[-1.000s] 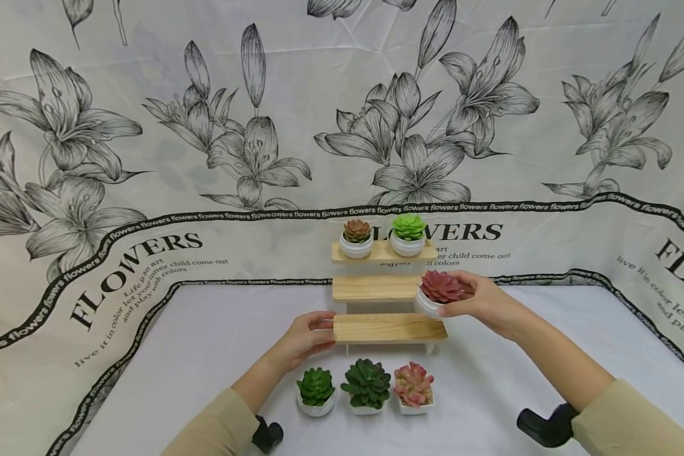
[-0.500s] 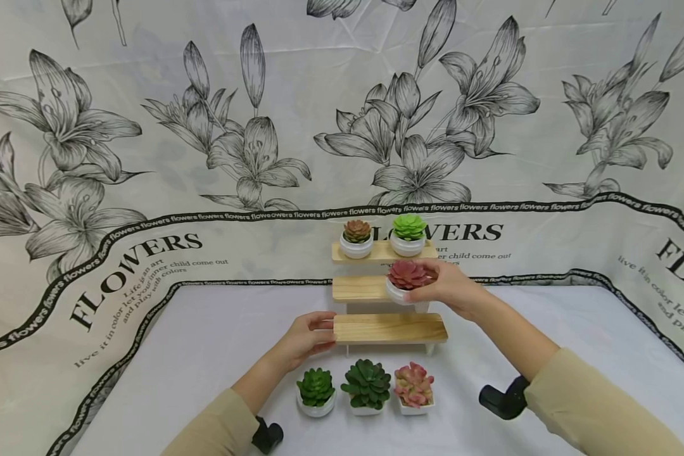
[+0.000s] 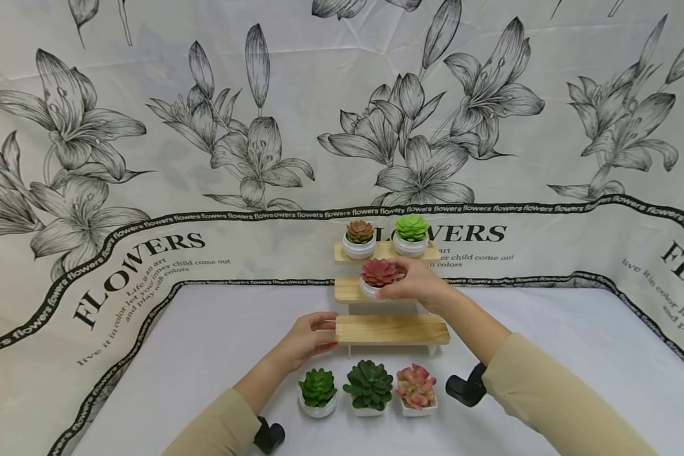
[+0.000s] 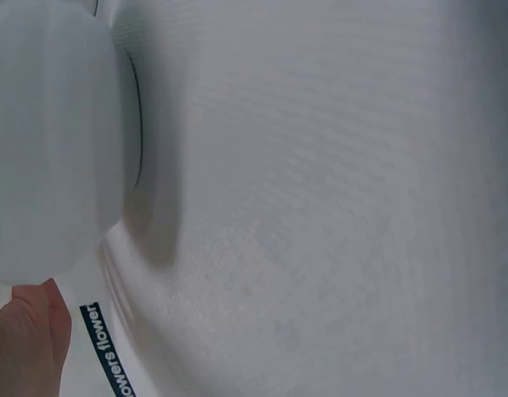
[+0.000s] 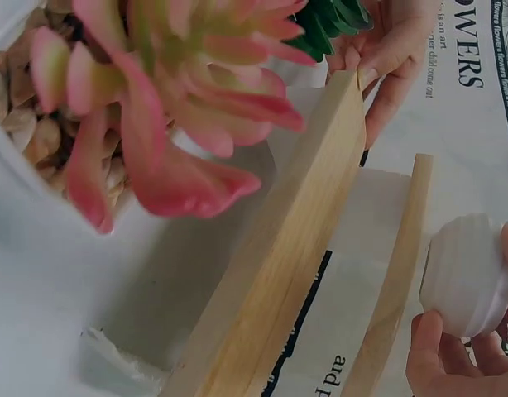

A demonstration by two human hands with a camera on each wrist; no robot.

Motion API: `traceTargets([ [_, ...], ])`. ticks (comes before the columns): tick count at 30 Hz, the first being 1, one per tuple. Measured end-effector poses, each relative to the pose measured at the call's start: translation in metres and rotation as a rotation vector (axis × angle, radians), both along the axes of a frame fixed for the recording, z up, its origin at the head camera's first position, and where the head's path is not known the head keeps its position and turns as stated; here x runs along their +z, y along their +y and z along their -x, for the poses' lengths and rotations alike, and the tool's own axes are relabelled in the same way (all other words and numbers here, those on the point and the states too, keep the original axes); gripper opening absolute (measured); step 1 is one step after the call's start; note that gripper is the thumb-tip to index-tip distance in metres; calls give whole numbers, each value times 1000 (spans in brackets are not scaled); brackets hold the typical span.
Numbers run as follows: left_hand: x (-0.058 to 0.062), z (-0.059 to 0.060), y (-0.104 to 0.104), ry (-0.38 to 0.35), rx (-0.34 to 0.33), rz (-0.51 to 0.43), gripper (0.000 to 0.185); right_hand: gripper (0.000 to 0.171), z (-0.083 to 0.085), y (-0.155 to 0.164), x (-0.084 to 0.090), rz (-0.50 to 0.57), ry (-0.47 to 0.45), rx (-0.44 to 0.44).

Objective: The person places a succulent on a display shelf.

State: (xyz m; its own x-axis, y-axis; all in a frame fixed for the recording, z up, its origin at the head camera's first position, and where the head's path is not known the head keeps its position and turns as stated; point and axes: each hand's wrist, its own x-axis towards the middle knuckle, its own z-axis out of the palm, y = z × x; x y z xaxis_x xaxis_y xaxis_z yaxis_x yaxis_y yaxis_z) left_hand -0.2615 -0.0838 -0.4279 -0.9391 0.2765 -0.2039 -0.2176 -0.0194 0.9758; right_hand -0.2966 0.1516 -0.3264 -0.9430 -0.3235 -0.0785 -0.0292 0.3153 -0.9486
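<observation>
While left hand [image 3: 304, 340] pinched bottom shelf [image 3: 392, 330], I logged right hand [image 3: 417, 286] pinching red succulent [image 3: 379, 273]. Two pots [image 3: 411, 237] stood shelved; three pots [image 3: 368, 387] apparently remained.

The person's right hand [image 3: 418, 285] is carrying the dusky-red, rosette-shaped succulent [image 3: 379, 272] in its round white pot [image 3: 369, 289] leftward, from the right end of the middle rectangular pale-wood shelf [image 3: 347, 291] to near that shelf's centre, while the beige sleeve [image 3: 553, 386] is following.
</observation>
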Motion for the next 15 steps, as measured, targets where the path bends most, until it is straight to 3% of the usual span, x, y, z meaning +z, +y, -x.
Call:
traceTargets([
  [15, 1, 0, -1, -5, -3, -7, 50, 67, 4, -16, -6, 13, 18, -69],
])
